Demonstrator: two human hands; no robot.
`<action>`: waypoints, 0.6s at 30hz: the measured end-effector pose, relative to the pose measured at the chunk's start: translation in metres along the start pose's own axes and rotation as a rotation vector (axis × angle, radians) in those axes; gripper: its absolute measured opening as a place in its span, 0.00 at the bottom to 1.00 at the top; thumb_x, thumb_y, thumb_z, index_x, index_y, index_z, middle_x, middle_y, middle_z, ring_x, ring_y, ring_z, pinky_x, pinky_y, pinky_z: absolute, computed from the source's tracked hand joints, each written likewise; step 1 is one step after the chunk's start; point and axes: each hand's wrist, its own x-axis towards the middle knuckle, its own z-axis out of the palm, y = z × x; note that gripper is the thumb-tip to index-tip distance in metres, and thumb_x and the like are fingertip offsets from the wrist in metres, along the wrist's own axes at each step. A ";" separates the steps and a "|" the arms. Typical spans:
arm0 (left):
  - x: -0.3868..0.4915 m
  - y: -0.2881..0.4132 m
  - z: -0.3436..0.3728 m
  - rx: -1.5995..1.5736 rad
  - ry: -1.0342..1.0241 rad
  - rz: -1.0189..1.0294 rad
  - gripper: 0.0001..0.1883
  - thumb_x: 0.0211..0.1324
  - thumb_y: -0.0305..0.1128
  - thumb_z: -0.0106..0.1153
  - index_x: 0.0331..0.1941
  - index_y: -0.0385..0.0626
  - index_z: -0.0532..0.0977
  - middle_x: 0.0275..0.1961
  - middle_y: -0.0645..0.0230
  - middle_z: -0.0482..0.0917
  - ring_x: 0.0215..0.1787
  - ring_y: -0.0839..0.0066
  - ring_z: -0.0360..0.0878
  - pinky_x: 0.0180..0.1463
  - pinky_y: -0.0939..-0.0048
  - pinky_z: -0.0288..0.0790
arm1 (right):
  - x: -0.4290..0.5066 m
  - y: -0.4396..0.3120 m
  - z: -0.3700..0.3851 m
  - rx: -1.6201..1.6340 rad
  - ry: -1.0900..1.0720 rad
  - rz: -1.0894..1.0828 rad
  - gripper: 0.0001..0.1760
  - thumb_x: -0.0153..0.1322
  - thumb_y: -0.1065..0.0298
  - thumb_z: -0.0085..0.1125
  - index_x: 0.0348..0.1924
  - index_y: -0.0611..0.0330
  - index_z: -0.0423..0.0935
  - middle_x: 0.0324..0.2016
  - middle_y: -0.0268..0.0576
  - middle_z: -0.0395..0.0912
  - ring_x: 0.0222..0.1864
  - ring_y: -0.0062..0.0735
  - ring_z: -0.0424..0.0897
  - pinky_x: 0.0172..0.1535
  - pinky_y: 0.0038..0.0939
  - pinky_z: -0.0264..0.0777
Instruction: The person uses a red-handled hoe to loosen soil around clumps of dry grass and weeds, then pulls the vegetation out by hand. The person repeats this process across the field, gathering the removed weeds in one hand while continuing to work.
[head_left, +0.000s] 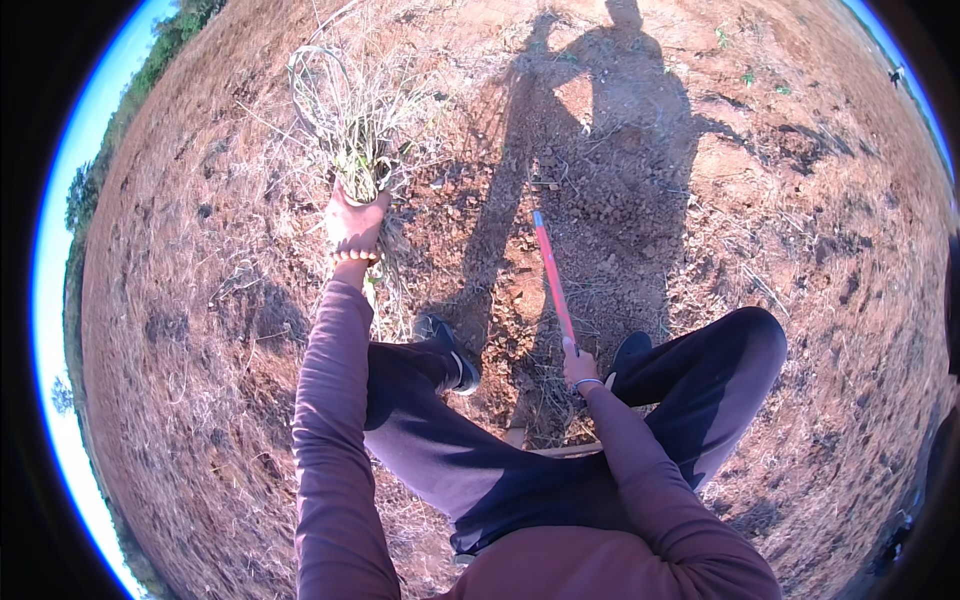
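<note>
A bunch of dry and pale green grass stalks is gripped in my left hand, out ahead and to the left. Long blades fan out above the fist, and some stalks hang below it towards the ground. My right hand is closed around the lower end of a long red tool handle, between my knees. A thin shaft runs on from the handle's far tip; the tool's head is over shaded soil and too indistinct to name. I cannot tell whether it touches the ground.
Loose reddish soil with clods lies between my shoes, the left shoe nearest it. Dry grass litter covers the ground around. My shadow falls ahead. A pale wooden bar shows under my legs. Trees line the left horizon.
</note>
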 end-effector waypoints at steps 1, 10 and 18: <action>-0.002 0.000 -0.001 -0.031 -0.017 0.005 0.52 0.38 0.56 0.63 0.64 0.38 0.52 0.60 0.44 0.62 0.62 0.52 0.61 0.64 0.54 0.59 | 0.004 0.011 0.005 -0.147 0.022 0.148 0.31 0.69 0.40 0.47 0.17 0.61 0.73 0.13 0.41 0.72 0.15 0.32 0.74 0.21 0.35 0.66; -0.002 0.001 0.001 -0.062 0.010 -0.001 0.53 0.36 0.55 0.64 0.64 0.37 0.53 0.59 0.44 0.63 0.61 0.52 0.62 0.63 0.53 0.59 | -0.040 -0.047 0.001 -0.023 0.141 -0.151 0.32 0.68 0.39 0.47 0.18 0.63 0.73 0.12 0.41 0.71 0.15 0.33 0.75 0.22 0.32 0.66; -0.003 0.003 -0.002 -0.067 -0.042 -0.003 0.53 0.37 0.55 0.63 0.64 0.36 0.52 0.60 0.43 0.62 0.62 0.51 0.61 0.64 0.54 0.59 | -0.031 -0.009 0.005 -0.191 0.028 0.065 0.38 0.67 0.33 0.42 0.23 0.65 0.77 0.16 0.47 0.76 0.23 0.42 0.79 0.32 0.39 0.69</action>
